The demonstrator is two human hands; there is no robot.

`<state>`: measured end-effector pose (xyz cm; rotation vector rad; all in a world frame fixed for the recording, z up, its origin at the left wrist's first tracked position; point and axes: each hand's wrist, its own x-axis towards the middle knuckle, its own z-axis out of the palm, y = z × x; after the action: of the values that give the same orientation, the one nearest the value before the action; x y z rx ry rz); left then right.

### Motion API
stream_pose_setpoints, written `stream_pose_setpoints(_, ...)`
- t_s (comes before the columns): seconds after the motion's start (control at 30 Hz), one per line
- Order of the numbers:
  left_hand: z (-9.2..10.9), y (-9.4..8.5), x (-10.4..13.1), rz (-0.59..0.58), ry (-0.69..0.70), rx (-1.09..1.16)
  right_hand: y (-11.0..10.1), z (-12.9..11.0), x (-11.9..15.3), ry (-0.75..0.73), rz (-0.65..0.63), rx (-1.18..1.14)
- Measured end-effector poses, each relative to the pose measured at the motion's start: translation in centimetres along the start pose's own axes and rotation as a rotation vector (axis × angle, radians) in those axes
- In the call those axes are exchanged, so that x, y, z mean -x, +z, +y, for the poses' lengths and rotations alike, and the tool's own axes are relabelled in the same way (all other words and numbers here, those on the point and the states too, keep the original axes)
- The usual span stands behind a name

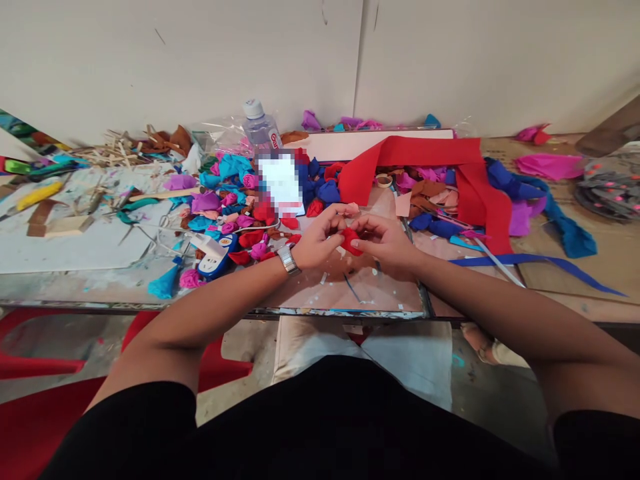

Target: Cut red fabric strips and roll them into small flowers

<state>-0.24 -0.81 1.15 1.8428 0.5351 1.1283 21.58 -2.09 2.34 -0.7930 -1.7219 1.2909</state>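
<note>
Above the front of the worktable (350, 293), my left hand (319, 239) and my right hand (384, 241) meet over a small piece of red crepe paper (351, 243). The fingers and thumbs of both hands pinch it from either side, and they partly cover it. Just behind the hands lies a long red crepe paper strip (420, 152), folded over at its corner. To the left of my left hand is a heap of rolled paper flowers (257, 217) in red, blue and pink. A roll of tape (384, 181) sits behind my right hand.
A water bottle (261, 130) stands at the back by the wall, behind a pixelated bright screen. A blue and white power strip (216, 259) with a cable lies left. Wooden sticks (125, 150), a yellow cutter (39, 195) and a blue ribbon (540, 260) lie around. Red chairs (40, 367) stand below left.
</note>
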Motion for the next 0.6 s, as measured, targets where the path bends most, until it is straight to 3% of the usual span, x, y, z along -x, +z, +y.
stream_pose_setpoints(0.17, -0.19, 0.33, 0.04, 0.036, -0.029, 0.009, 0.14, 0.19, -0.04, 0.003, 0.011, 0.012)
stream_pose_setpoints(0.37, -0.01, 0.71, -0.12, 0.122, -0.094, -0.037, 0.24, 0.45, -0.33, -0.027, 0.135, 0.004)
stream_pose_setpoints(0.6, 0.08, 0.41, -0.13, 0.123, -0.186, -0.16, 0.16, 0.22, -0.4, -0.063, 0.175, 0.015)
